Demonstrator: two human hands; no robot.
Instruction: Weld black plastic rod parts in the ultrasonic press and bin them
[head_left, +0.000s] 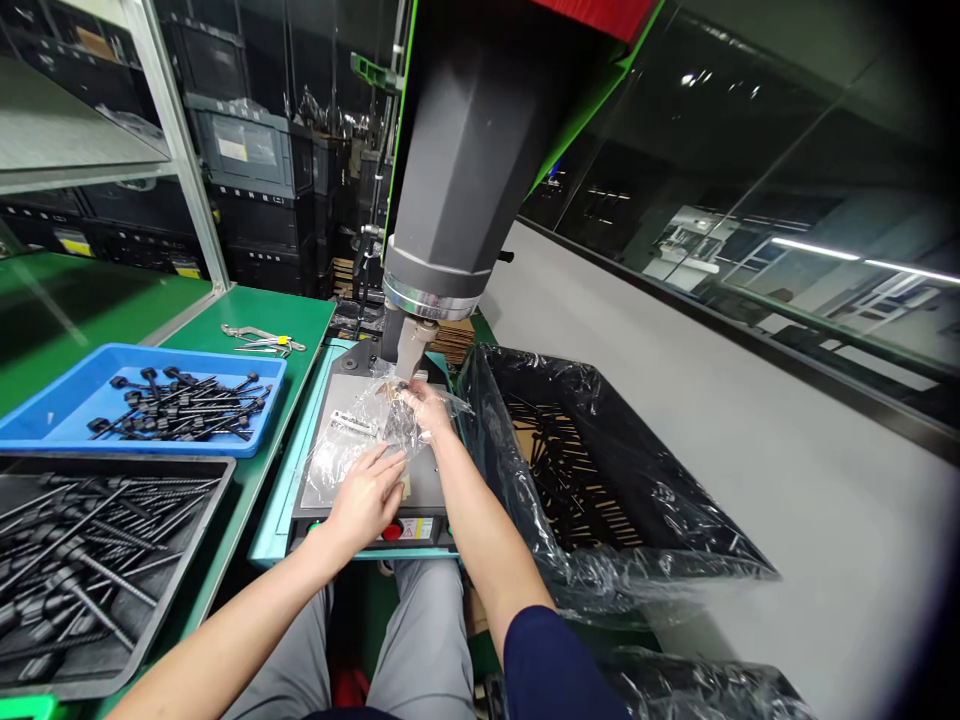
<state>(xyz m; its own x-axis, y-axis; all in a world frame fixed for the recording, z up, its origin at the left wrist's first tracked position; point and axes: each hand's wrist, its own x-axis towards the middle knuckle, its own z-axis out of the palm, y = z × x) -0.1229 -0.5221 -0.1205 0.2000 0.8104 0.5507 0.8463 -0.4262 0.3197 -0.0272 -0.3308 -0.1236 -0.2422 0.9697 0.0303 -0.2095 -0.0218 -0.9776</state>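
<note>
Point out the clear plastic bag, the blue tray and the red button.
clear plastic bag (339, 448): head view, on its flat middle.
blue tray (56, 402): head view, on the bare floor at its left.
red button (391, 531): head view, on its top.

A plastic bag (352, 435) lies on the machine plate (424, 480) under the press head (412, 345); trays (142, 400) sit left, a lined bin (600, 470) right.

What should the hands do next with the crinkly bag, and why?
Probably slide the bag a touch farther so its top sits flat under the press tip. The right hand pinches that crumpled top just below the tip, while the left hand presses the bag on the plate.
</note>
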